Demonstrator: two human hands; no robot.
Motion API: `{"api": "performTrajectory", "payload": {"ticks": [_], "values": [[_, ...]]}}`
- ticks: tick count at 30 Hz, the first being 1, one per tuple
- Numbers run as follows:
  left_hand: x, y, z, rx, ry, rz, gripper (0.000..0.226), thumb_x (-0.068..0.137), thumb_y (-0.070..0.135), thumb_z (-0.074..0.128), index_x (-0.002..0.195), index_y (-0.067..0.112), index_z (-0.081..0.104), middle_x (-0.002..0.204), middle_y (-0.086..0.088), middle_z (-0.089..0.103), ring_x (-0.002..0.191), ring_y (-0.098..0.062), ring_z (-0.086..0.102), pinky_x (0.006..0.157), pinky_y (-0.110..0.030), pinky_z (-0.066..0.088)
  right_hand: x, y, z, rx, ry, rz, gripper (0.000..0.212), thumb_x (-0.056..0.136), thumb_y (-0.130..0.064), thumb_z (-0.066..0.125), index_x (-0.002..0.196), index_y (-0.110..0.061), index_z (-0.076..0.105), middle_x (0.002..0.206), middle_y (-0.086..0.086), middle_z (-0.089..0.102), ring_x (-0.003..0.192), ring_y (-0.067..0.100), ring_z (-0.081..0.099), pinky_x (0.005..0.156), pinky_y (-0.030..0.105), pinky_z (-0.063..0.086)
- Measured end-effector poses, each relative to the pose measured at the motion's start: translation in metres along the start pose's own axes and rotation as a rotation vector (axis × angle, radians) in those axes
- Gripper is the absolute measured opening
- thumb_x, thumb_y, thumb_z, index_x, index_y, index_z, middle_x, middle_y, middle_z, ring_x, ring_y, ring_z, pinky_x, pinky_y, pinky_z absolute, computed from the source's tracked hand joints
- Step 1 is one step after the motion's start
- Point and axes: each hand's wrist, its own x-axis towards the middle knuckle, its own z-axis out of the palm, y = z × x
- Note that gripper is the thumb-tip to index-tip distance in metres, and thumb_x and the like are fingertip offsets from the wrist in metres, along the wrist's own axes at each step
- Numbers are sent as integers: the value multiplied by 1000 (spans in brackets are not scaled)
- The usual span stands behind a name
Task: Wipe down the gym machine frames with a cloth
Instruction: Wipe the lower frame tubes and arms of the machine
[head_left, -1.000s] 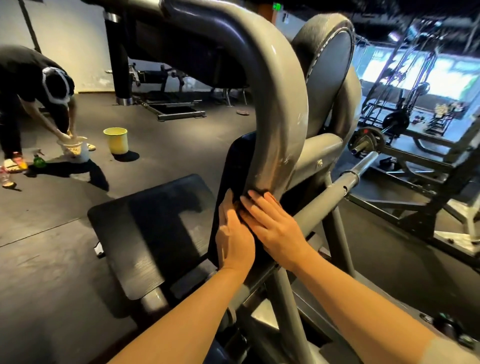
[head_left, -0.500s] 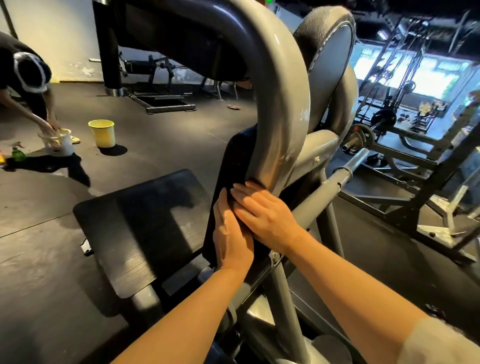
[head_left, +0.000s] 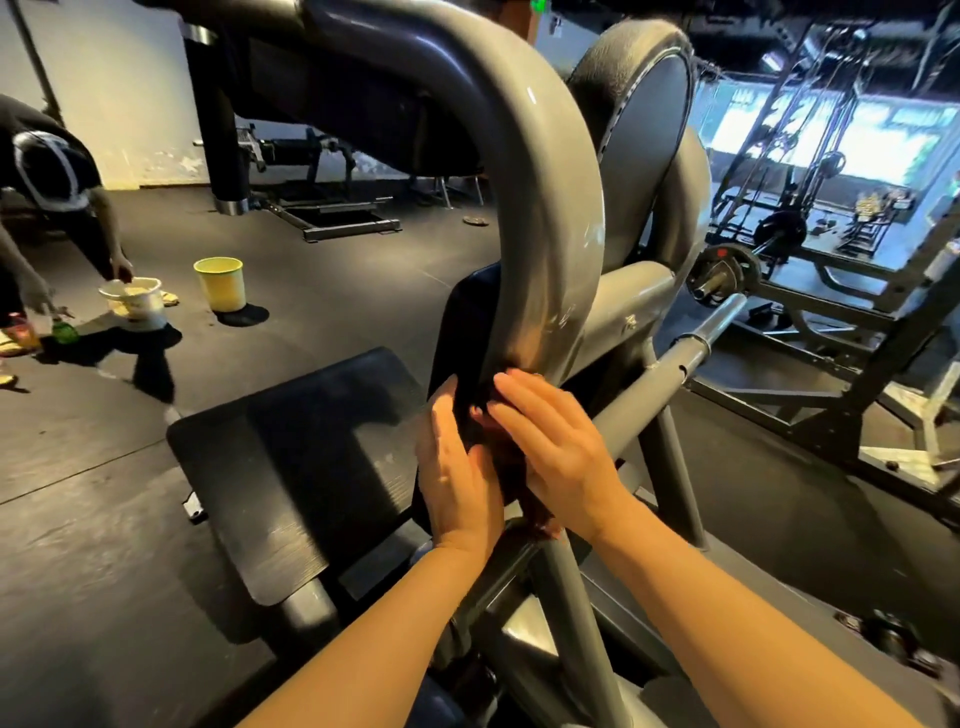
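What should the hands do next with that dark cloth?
Probably slide the dark cloth up the curved grey tube: both hands, left hand and right hand, press it flat at the tube's foot, with the whole bend above them.

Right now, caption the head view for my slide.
Both hands press a dark cloth against the machine's grey curved frame.

Dark cloth (head_left: 467, 332) draped against curved grey frame (head_left: 550, 208).
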Motion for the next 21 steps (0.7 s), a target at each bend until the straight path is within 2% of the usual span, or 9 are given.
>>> {"api": "performTrajectory", "payload": {"ticks": [3, 5, 8, 11, 13, 15, 17, 19, 21], "values": [[11, 18, -6, -26, 41, 133, 45, 95, 3, 52, 135, 19, 42, 136, -1, 47, 123, 7, 44, 98, -6, 38, 46, 11, -20, 27, 387, 249, 31, 104, -20, 42, 121, -2, 61, 124, 28, 59, 122, 37, 51, 109, 41, 41], [25, 32, -4, -4, -21, 116, 49, 94, 1, 55, 138, 19, 43, 138, -4, 46, 126, -2, 45, 103, -19, 42, 64, 20, -18, 14, 490, 413, 40, 105, -26, 41, 117, 3, 66, 123, 27, 59, 119, 39, 53, 109, 38, 40], [40, 45, -2, 114, -74, 157, 55, 90, -1, 58, 140, 17, 46, 144, -12, 42, 134, -23, 42, 108, -29, 33, 40, 20, 6, 12, 488, 515, 31, 102, -15, 46, 106, 5, 70, 115, 23, 65, 109, 37, 59, 101, 37, 45], [40, 45, -2, 212, -122, 333, 64, 80, 1, 66, 139, 13, 47, 137, -15, 46, 127, -25, 46, 105, -30, 39, -4, 21, 18, 138, 325, 802, 22, 86, -6, 52, 97, -3, 71, 106, 14, 67, 101, 34, 61, 92, 25, 43], [34, 43, -2, 248, -142, 389, 68, 76, 17, 64, 141, 11, 44, 138, -14, 45, 130, -19, 41, 107, -19, 31, -7, 22, 11, 202, 354, 953, 24, 83, 2, 59, 103, -4, 71, 108, 12, 66, 103, 29, 61, 92, 24, 44], [33, 44, 0, 257, -119, 408, 71, 78, 32, 58, 144, 13, 40, 141, -13, 42, 132, -7, 31, 104, -6, 21, 18, 20, -7, 219, 535, 982, 26, 85, 2, 65, 110, -3, 68, 110, 12, 62, 106, 11, 55, 96, 13, 40], [37, 46, 6, 266, -76, 412, 67, 84, 29, 60, 146, 15, 39, 141, -15, 43, 132, -8, 33, 103, -7, 23, 47, 14, -20, 251, 661, 911, 28, 87, -5, 68, 115, -4, 66, 117, 12, 58, 110, 5, 51, 100, 10, 38], [44, 47, 12, 297, -21, 450, 63, 85, 6, 66, 143, 13, 43, 134, -17, 49, 125, -24, 48, 103, -22, 33, 55, 6, -16, 296, 606, 794, 32, 90, -9, 64, 122, -6, 65, 131, 12, 54, 125, 12, 49, 109, 22, 37], [49, 47, 14, 340, 17, 481, 63, 81, -5, 69, 139, 11, 49, 123, -16, 56, 111, -29, 58, 96, -31, 42, 36, 3, 5, 286, 514, 725, 36, 92, -8, 58, 127, -8, 64, 138, 13, 52, 133, 23, 47, 114, 37, 37]]}}
